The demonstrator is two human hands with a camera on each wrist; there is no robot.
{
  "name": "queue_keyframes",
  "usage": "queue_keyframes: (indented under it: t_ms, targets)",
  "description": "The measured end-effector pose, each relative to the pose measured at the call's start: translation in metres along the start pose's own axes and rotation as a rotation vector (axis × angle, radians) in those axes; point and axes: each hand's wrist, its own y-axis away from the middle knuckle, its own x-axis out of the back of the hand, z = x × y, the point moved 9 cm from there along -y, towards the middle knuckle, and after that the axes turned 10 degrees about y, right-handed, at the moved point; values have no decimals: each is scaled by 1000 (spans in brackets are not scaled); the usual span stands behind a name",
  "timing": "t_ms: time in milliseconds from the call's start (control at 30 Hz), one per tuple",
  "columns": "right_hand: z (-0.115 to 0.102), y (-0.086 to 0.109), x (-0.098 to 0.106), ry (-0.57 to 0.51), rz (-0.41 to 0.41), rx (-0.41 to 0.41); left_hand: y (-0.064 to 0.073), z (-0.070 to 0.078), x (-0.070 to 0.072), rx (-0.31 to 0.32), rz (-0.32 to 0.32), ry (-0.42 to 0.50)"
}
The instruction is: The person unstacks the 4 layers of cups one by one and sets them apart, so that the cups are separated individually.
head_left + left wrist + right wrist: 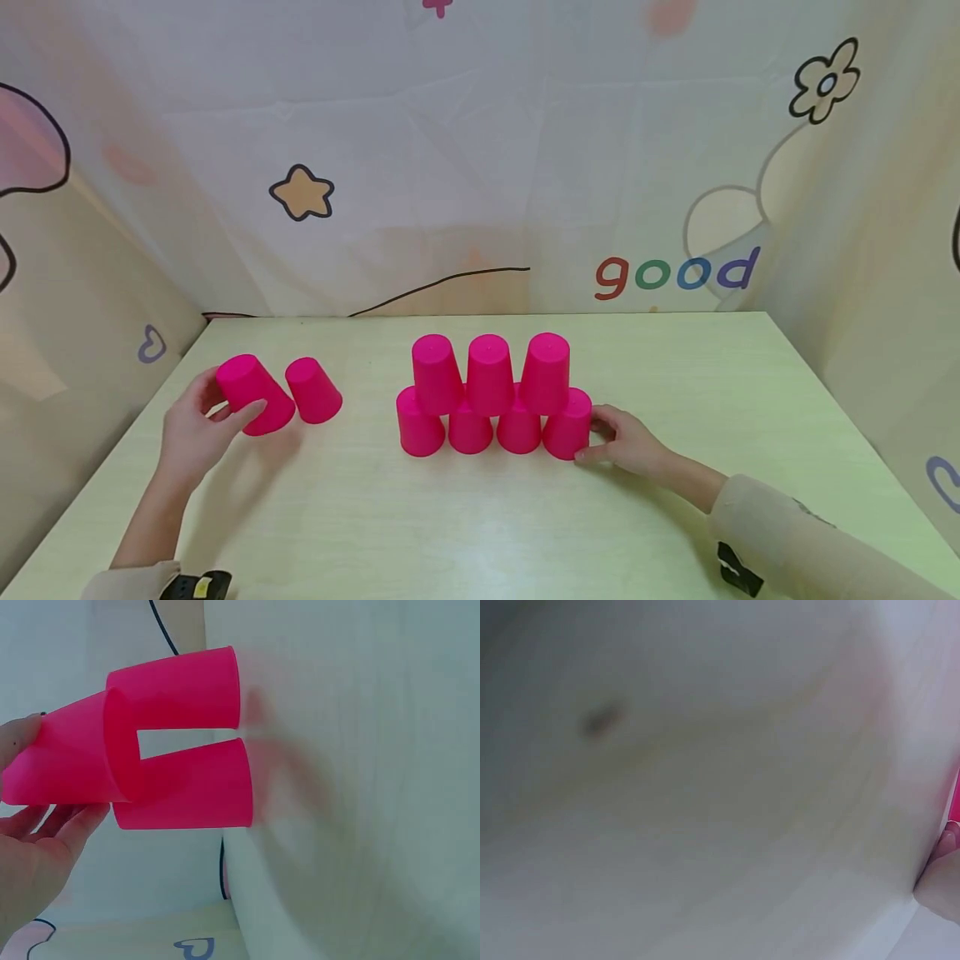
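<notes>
Head view, left of the frame: the left hand [191,433] grips a pink cup [253,398] by its side wall, thumb across the front and the other fingers round the far side, parted only by the cup's width. It is mouth down, tilted and lifted off the desk [480,529]. Near it stand two upturned cups [195,787], clear in the left wrist view.

At the centre of the frame, three upturned cups [490,375] sit on a row of four [471,431]. The right hand [630,443] curls thumb and fingers round the outer side of the row's right-end cup [567,427]; the right wrist view shows only a sliver of this contact.

These look like light, thin plastic, probably smooth and a little springy, unlikely to break but easily nudged. A soft pinch midway up the wall should suit; hard squeezing could bend the rim.
</notes>
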Motion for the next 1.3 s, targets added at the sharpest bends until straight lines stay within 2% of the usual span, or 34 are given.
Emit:
queue_keyframes:
  t_ms: [400, 600, 633, 700, 733, 833, 1000, 1133, 1233, 1300]
  targets:
    - [0, 1, 1, -5, 2, -3, 13, 13, -15, 66, -101, -53]
    - [-1, 2, 2, -9, 3, 4, 26, 57, -26, 150, -178, -32]
    - [-1, 2, 2, -7, 4, 5, 29, 64, -27, 169, -172, -28]
    - [-1, 1, 2, -3, 5, 2, 31, 72, -29, 183, -175, -51]
    - [0, 1, 2, 0, 5, 1, 32, 75, -31, 182, -198, -50]
    - [1, 0, 2, 6, 5, -6, 34, 76, -33, 192, -207, -67]
    - [2, -1, 1, 7, 4, 5, 37, 77, -38, 187, -256, -46]
    - [3, -1, 1, 9, 7, 9, 38, 76, -38, 190, -258, -47]
    - [3, -1, 2, 12, 10, 3, 33, 65, -34, 192, -233, -66]
    - [3, -1, 2, 14, 10, 3, 26, 51, -30, 159, -205, -91]
